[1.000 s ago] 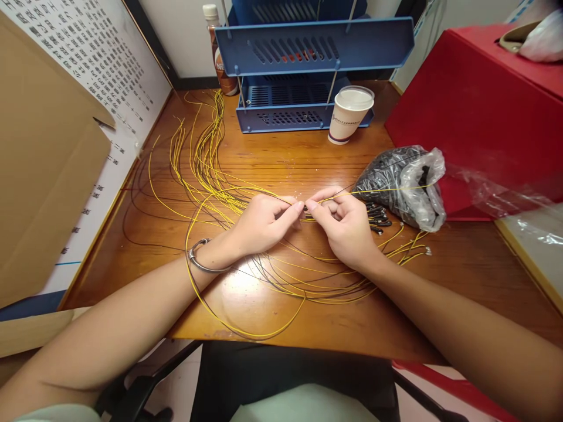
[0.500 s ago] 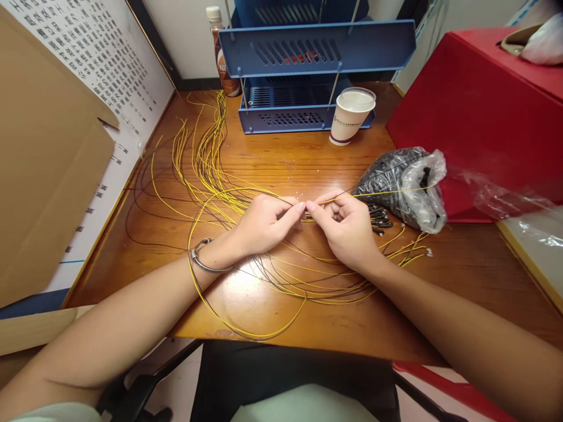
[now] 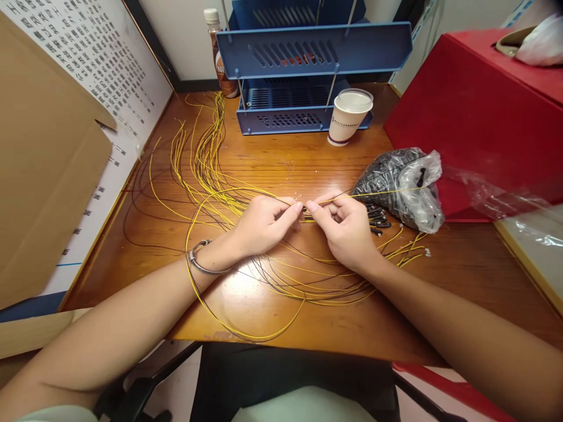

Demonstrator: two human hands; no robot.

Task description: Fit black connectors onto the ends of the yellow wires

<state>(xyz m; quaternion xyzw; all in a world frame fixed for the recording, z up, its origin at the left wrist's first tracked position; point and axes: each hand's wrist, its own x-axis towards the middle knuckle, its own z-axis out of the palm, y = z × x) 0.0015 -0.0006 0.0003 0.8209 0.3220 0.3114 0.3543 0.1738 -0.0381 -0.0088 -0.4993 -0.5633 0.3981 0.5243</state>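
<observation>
Over the middle of the table, my left hand point(image 3: 270, 221) and my right hand point(image 3: 345, 230) meet almost fingertip to fingertip. Each is closed in a pinch of thumb and finger on thin yellow and black wires. A tiny dark piece point(image 3: 304, 208) shows in the small gap between the thumbs; its exact kind is too small to make out. From my right fingers a yellow wire point(image 3: 387, 192) runs out to the right, with a black strand above it. A large bundle of yellow and black wires point(image 3: 211, 153) spreads left, and more loop beneath my wrists.
Black-ended connectors point(image 3: 379, 217) lie beside a clear plastic bag point(image 3: 391, 176) of dark parts. Behind stand a paper cup point(image 3: 349, 120), a blue tray rack point(image 3: 281, 122) and a bottle point(image 3: 225, 79). A red box point(image 3: 484, 117) is at right, cardboard point(image 3: 53, 158) at left.
The thumbs have parted very slightly, and the small dark piece now shows between them. The view has shifted a little; both hands keep their pinch.
</observation>
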